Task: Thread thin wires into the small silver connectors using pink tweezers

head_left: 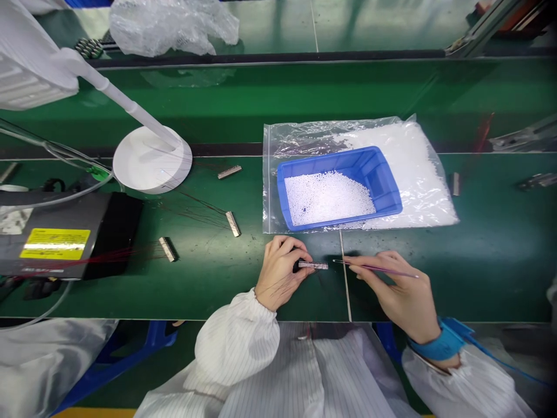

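My left hand (281,273) pinches a small metal connector strip (312,265) with a black end, resting on the green bench mat (209,284). My right hand (394,293) holds fine pointed tweezers (374,267) like a pen. Their tips reach toward the strip's right end, with a small gap between them. Any fine wires on the held strip are too small to make out. Several similar metal strips (232,223) lie to the left, trailing thin dark wires.
A blue plastic bin (339,188) of white beads sits on a clear bag (418,174) of the same beads, beyond my hands. Further left stand a round white base (152,159) with a white arm and a black device with a yellow label (56,244). A blue wrist strap (439,342) circles my right wrist.
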`<state>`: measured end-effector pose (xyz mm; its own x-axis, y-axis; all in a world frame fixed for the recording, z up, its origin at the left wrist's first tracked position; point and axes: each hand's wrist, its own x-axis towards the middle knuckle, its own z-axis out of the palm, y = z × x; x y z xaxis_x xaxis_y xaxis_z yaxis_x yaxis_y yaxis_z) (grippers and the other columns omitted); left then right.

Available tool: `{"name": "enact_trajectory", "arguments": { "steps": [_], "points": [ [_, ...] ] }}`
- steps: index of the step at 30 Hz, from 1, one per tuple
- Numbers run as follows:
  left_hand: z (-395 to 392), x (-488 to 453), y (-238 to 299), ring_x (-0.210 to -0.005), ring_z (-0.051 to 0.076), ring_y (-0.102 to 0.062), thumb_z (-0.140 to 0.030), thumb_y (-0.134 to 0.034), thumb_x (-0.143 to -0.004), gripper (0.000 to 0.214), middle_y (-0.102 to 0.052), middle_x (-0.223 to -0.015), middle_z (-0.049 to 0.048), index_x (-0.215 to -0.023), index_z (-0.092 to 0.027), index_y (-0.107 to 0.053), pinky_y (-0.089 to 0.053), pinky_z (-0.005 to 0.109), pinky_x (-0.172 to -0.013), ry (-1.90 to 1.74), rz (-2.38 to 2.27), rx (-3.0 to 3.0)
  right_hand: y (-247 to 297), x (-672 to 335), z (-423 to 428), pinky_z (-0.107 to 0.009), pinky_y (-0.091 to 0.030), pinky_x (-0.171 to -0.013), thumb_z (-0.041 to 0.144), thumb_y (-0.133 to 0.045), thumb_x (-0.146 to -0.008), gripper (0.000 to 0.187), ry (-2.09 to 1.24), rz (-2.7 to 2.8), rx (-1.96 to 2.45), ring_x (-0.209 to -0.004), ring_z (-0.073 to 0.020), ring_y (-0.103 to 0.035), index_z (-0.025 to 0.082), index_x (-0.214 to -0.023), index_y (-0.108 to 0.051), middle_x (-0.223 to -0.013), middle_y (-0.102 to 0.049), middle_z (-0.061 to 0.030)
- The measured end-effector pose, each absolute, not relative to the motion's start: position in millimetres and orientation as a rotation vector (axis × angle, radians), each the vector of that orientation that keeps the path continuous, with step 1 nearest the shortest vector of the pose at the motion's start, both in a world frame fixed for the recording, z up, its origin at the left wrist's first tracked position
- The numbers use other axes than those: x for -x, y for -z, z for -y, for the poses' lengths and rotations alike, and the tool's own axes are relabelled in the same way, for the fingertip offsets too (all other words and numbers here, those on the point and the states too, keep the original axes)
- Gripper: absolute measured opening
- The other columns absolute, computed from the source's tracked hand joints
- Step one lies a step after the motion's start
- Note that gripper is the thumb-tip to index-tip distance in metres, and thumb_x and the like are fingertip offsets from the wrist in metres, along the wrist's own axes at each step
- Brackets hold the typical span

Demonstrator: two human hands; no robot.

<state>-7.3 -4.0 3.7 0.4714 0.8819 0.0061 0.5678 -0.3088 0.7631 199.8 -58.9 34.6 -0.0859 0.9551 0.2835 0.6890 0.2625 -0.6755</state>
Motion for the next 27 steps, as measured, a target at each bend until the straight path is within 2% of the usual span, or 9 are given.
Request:
{"name": "enact_trajectory", "arguments": {
  "steps": [8,27],
  "points": [
    [4.3,7.9,-1.8,-0.098,0.02,-0.048,-0.023,-0.074,-0.074,0.011,-0.063,-0.095,-0.0001,-0.08,-0.021,-0.065,-0.034,0.037,-0.087,-0.537,-1.206,-2.025,-27.8,-176.2,41.2,-0.034,-0.047,-0.066,0.012,-0.062,-0.083,0.019,-0.562,1.949,1.326,-0.068,-0.0131,-0.062,0.023,-0.099,-0.063,-0.091,-0.073,0.0015],
    [4.2,8.6,-2.0,-0.1,0.02,-0.048,-0.025,-0.073,-0.076,0.011,-0.064,-0.098,0.0005,-0.082,-0.021,-0.065,-0.034,0.038,-0.088,-0.532,-1.207,-2.024,-23.2,-171.3,41.7,-0.032,-0.043,-0.064,0.013,-0.061,-0.083,0.017,-0.483,2.009,1.337,-0.061,-0.0106,-0.059,0.023,-0.098,-0.064,-0.085,-0.073,0.0025]
  ]
}}
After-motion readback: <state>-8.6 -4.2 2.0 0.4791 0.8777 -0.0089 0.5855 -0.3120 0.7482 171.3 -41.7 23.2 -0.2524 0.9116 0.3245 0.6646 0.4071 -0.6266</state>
